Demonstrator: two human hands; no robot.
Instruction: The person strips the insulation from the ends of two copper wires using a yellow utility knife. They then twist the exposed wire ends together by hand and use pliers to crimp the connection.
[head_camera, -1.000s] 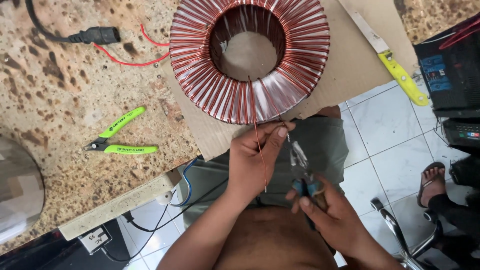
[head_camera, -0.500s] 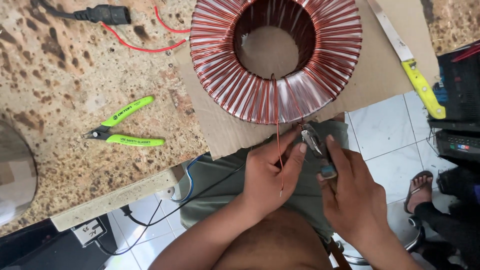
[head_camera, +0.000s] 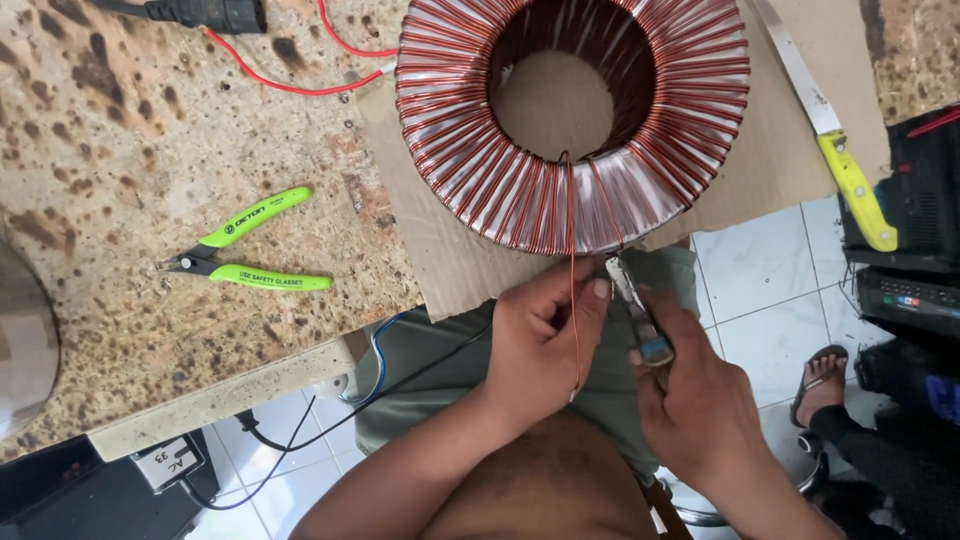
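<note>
Left hand (head_camera: 540, 340) just off the counter's (head_camera: 110, 170) front edge, fingers curled and pinching a copper wire (head_camera: 573, 260) that drops straight down from the coil (head_camera: 572, 118). Thumb and forefinger closed on the wire, loose end trailing below the palm. Right hand (head_camera: 700, 400) just beside it, wrapped shut around a small tool (head_camera: 640, 315) with metal tip and blue grip; tip pointing up toward the wire near the coil's lower rim, contact with the wire not clear. Coil: large ring wound in copper over pale tape, lying flat on cardboard (head_camera: 420, 220) at the counter's front edge, the near rim overhanging slightly toward the hands. Green cutters (head_camera: 245, 255) left of the cardboard, lying on the speckled stone, untouched. Red wire (head_camera: 280, 80) and a black plug (head_camera: 205, 12) by the back edge, upper left. Yellow-handled knife (head_camera: 840, 160) on the cardboard's right side, blade toward the back. Black box (head_camera: 910, 190) at far right. Tiled floor below, with another person's sandalled foot (head_camera: 822, 385) at lower right.
</note>
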